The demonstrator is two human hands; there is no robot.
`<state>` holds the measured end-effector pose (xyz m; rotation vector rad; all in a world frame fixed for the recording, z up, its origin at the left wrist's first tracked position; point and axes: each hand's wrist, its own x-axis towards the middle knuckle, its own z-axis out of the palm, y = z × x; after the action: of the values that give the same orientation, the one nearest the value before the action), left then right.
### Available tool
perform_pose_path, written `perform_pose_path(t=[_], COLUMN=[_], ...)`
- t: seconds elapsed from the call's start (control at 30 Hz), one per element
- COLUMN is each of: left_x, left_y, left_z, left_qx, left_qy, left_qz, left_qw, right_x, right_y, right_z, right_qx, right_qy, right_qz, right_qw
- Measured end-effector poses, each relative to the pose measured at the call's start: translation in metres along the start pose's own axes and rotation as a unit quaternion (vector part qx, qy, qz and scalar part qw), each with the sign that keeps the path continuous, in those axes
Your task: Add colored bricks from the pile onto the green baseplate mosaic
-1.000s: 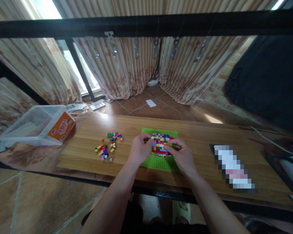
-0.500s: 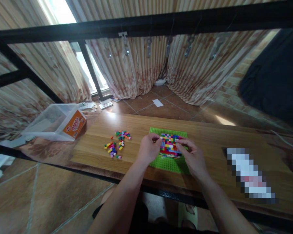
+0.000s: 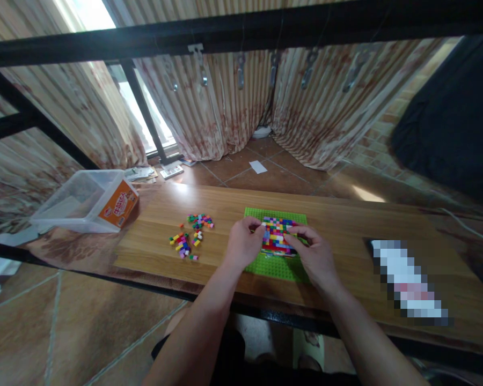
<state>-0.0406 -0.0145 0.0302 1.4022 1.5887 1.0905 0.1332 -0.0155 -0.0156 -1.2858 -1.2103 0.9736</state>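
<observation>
A block built from many-coloured toy bricks [image 3: 277, 237] sits on a green studded baseplate [image 3: 282, 271]. My left hand [image 3: 244, 244] is at the block's left edge, thumb and forefinger closed against it. From the right, my right hand [image 3: 316, 254] reaches over the block, its thumb and forefinger close together on the upper right part. Whether a small brick is pinched between those fingertips is hidden. Several loose small bricks [image 3: 182, 244] lie in a scattered pile on the wooden tabletop [image 3: 213, 268], left of my left hand.
A clear plastic bin [image 3: 76, 220] with an orange label stands at the far left. On the right lies a blurred-out flat object [image 3: 408, 281]. A dark metal bar [image 3: 225, 35] with hanging hooks crosses above the table, in front of striped curtains [image 3: 221, 118].
My right hand's fingertips have shifted slightly left over the brick block. The left hand stays at the block's left edge. The whole view has moved a little.
</observation>
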Motion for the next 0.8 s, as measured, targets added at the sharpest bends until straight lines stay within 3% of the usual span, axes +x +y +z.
perform_pose_path(t=[0.4, 0.8], left_x=[0.0003, 0.0000], left_y=[-0.0002, 0.0025], left_z=[0.0019, -0.0014], left_qx=[0.017, -0.019], left_qy=[0.008, 0.004], left_qz=[-0.003, 0.015], left_qw=[1.000, 1.000], right_x=[0.0022, 0.0032], right_y=[-0.0005, 0.0011], right_z=[0.0049, 0.0009], right_qx=[-0.001, 0.013], right_qy=[0.019, -0.020], right_qz=[0.014, -0.007], right_qw=[1.000, 1.000])
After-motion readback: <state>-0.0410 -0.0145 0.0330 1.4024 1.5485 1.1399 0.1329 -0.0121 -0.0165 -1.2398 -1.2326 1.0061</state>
